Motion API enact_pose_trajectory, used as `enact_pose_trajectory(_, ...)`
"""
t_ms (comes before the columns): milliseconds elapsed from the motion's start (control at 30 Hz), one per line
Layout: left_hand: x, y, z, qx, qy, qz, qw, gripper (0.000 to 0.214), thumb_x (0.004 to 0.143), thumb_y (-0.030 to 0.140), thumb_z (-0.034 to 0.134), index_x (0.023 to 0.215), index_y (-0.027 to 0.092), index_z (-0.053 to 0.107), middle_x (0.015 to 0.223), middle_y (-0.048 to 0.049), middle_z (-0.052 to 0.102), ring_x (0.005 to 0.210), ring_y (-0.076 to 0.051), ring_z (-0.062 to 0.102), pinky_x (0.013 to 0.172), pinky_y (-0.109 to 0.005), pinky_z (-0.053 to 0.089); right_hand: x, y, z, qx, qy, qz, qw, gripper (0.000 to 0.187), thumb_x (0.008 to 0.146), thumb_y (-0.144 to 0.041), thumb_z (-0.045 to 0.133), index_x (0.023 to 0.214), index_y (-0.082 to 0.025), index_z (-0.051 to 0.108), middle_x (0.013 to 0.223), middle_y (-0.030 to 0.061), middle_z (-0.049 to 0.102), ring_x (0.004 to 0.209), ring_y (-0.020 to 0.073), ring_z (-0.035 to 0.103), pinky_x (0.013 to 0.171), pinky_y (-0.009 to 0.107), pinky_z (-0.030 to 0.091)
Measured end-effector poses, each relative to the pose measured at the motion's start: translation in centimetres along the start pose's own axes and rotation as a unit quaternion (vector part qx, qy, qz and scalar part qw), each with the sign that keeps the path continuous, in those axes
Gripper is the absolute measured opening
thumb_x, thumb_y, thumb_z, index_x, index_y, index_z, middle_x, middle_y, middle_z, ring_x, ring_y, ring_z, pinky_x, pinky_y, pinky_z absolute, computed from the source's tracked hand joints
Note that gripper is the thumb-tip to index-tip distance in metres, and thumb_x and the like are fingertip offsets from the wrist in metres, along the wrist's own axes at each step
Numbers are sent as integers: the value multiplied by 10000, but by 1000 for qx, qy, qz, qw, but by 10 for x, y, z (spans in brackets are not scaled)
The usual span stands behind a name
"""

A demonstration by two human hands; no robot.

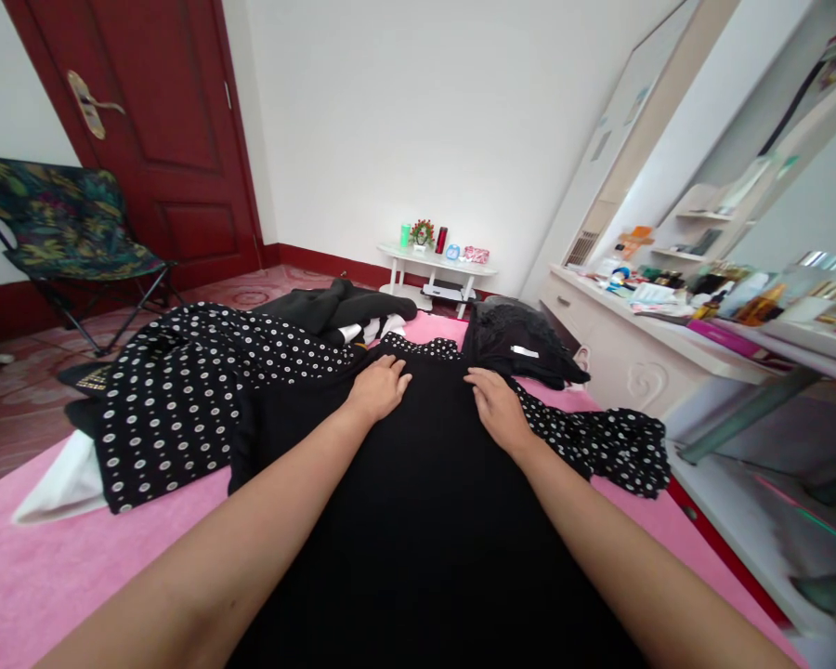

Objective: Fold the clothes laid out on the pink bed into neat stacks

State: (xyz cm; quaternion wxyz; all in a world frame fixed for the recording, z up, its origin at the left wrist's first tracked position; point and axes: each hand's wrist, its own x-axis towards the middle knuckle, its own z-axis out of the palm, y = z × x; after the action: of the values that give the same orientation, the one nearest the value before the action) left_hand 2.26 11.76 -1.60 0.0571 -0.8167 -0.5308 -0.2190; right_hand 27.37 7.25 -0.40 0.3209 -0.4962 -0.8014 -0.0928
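Note:
A black garment (pixel 438 502) lies spread out in front of me on the pink bedding (pixel 146 576). My left hand (pixel 380 386) rests on its upper left part, fingers stretched forward and lying flat. My right hand (pixel 500 409) lies on the upper right part, fingers extended and slightly bent. Neither hand grips anything. At the garment's far edge shows a dotted collar-like strip (pixel 422 347). From under its right side a black sleeve with white dots (pixel 606 437) reaches out. Left of my left hand is a heaped black cloth with larger white dots (pixel 174 400).
Folded dark clothes with a white label (pixel 522 339) lie beyond my right hand. Another dark pile (pixel 334 307) sits at the far left. Along the right stands a dresser (pixel 606 325) crowded with bottles. Farther off are a low white table (pixel 436 263) and a folding chair (pixel 62 228).

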Motion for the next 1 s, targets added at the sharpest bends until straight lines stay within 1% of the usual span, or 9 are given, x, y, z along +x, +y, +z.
enact_pose_trajectory(100, 1, 1, 0, 4, -9, -2, 1000, 488, 950, 429, 307, 1277, 139, 525, 1345, -100, 507, 1260, -217, 438, 1076, -306, 314, 28, 6, 8, -45, -21, 88, 995, 336, 879, -123, 337, 1050, -155, 624, 1038, 88, 648, 950, 171, 609, 881, 291, 464)
enact_pose_trajectory(233, 1, 0, 0, -4, -12, -7, 1000, 507, 949, 439, 293, 1288, 137, 518, 1362, -96, 488, 1267, -217, 426, 1080, -300, 307, 68, 9, 15, -185, -156, 182, 953, 315, 889, -169, 387, 1080, -171, 638, 1056, 106, 658, 981, 200, 621, 861, 289, 458)
enact_pose_trajectory(400, 1, -1, 0, -16, -28, -9, 999, 526, 948, 445, 288, 1310, 125, 496, 1390, -105, 457, 1298, -229, 387, 1106, -317, 264, 96, -2, 24, -222, -224, 189, 930, 250, 809, -125, 523, 1001, -116, 684, 1048, 177, 661, 1009, 255, 624, 866, 320, 460)
enact_pose_trajectory(600, 2, -3, 2, -18, -33, -14, 999, 557, 946, 476, 271, 1339, 131, 461, 1416, -109, 423, 1323, -236, 351, 1116, -331, 240, 114, 2, 27, -230, -239, 204, 921, 300, 814, -122, 511, 1076, -102, 657, 1115, 204, 635, 1090, 277, 585, 909, 345, 443)
enact_pose_trajectory(667, 2, -4, 3, -15, -35, -14, 999, 553, 945, 476, 273, 1341, 139, 460, 1418, -104, 421, 1323, -232, 351, 1115, -329, 242, 118, 7, 28, -220, -255, 224, 915, 300, 798, -137, 538, 1072, -97, 654, 1012, 191, 673, 1013, 253, 627, 861, 315, 469)
enact_pose_trajectory(767, 2, -4, 2, -15, -38, -14, 999, 547, 945, 469, 281, 1340, 136, 461, 1420, -104, 418, 1325, -230, 347, 1115, -325, 241, 121, 14, 30, -195, -298, 249, 901, 264, 752, -145, 598, 1000, -96, 673, 737, 120, 696, 811, 203, 678, 745, 254, 502)
enact_pose_trajectory(833, 2, -3, 2, -17, -41, -20, 999, 541, 945, 468, 284, 1343, 143, 456, 1430, -95, 407, 1330, -231, 338, 1117, -329, 235, 120, 14, 31, -185, -313, 250, 897, 250, 742, -153, 612, 982, -118, 676, 678, 86, 686, 780, 192, 678, 724, 243, 502)
enact_pose_trajectory(900, 2, -2, 1, -19, -44, -24, 999, 536, 945, 469, 284, 1341, 151, 456, 1434, -86, 402, 1334, -231, 331, 1120, -333, 229, 117, 11, 31, -185, -307, 238, 903, 256, 746, -158, 609, 994, -143, 673, 771, 95, 702, 859, 206, 671, 766, 261, 496)
enact_pose_trajectory(1000, 2, -2, 0, -19, -44, -20, 999, 540, 946, 461, 285, 1339, 134, 458, 1430, -98, 406, 1330, -231, 339, 1121, -326, 227, 114, 5, 30, -196, -275, 215, 916, 287, 771, -160, 578, 1047, -148, 656, 1060, 150, 666, 1055, 255, 607, 881, 311, 457)
